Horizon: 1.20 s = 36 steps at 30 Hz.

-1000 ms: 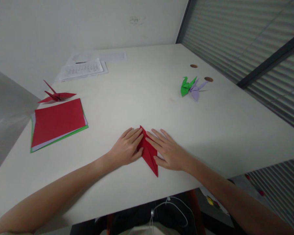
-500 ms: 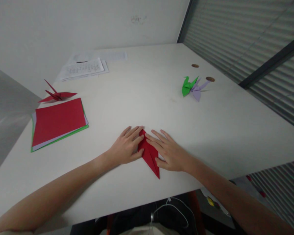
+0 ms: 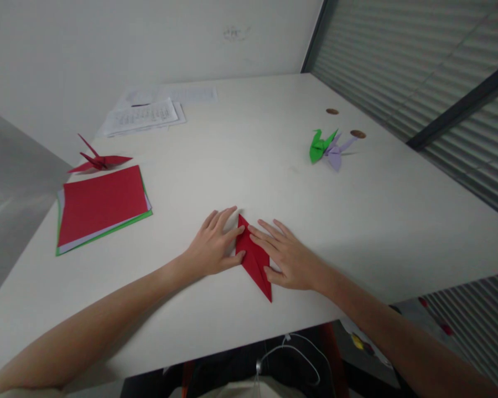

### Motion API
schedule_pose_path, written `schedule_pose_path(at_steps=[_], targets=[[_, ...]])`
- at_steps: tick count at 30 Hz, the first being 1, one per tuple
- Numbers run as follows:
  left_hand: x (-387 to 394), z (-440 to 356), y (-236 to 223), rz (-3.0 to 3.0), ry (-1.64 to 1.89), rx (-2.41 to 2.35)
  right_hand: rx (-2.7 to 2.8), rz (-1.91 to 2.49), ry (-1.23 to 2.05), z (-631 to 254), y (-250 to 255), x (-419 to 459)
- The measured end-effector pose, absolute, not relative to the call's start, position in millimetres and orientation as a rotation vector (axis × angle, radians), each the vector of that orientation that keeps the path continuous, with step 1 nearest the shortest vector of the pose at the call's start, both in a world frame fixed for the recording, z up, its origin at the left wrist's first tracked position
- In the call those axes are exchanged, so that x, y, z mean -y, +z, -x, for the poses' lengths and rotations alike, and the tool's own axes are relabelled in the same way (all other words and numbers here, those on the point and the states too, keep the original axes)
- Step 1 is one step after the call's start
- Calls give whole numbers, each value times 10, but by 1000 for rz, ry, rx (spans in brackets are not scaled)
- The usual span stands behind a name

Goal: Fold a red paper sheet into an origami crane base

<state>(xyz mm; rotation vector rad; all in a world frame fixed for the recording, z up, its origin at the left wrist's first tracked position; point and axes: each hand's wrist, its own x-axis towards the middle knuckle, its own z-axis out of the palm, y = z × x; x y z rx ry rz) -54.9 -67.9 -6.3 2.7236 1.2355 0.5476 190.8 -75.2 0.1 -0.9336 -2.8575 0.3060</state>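
A folded piece of red origami paper (image 3: 254,255), kite-like in outline, lies flat near the table's front edge, one long point aimed toward me. My left hand (image 3: 213,243) rests at its left side, index fingertip and thumb touching the paper, the other fingers stretched out over the table. From the right, my right hand (image 3: 288,255) lies on it with fingers spread, some fingertips on the upper part and the thumb at the right edge. Neither hand grips the paper. The fingers hide small bits of its edges.
Left on the white table (image 3: 216,166) are a stack of coloured paper (image 3: 103,202), red on top, and a red paper crane (image 3: 99,161). Printed sheets (image 3: 145,117) lie farther back. A green crane (image 3: 318,146) and a purple crane (image 3: 335,155) stand at right, near two round holes.
My left fingers have lifted away from the paper's top tip and shifted slightly left, uncovering more of it. My right hand stays nearly in place. The view has shifted a little.
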Motion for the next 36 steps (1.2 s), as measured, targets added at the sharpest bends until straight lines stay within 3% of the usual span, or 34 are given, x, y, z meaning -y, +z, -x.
schedule_pose_path(at_steps=[36], targets=[[688,497,-32,-2858,473,-1103,2840,964,323,-1885,16,759]])
